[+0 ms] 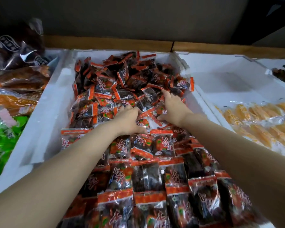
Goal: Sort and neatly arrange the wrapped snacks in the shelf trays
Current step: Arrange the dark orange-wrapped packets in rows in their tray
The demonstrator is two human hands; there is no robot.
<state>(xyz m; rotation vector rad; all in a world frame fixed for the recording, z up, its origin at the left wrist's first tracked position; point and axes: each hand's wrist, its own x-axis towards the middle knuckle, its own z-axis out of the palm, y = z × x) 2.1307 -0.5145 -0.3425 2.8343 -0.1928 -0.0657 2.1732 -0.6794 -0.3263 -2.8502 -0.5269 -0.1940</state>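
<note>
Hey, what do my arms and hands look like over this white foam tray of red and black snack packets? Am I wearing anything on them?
The left hand and right hand are ungloved, with no rings showing. The left forearm and right forearm are uncovered to the picture's edge: no sleeve, watch or bracelet in view.

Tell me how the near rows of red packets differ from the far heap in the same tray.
The near rows lie flat in overlapping lines; the far heap is jumbled, its packets tilted every which way. The near rows hide the floor of the tray; the far heap leaves white bare along its back and right side. Both are the same red-and-dark wrapped snacks in one white tray.
</note>
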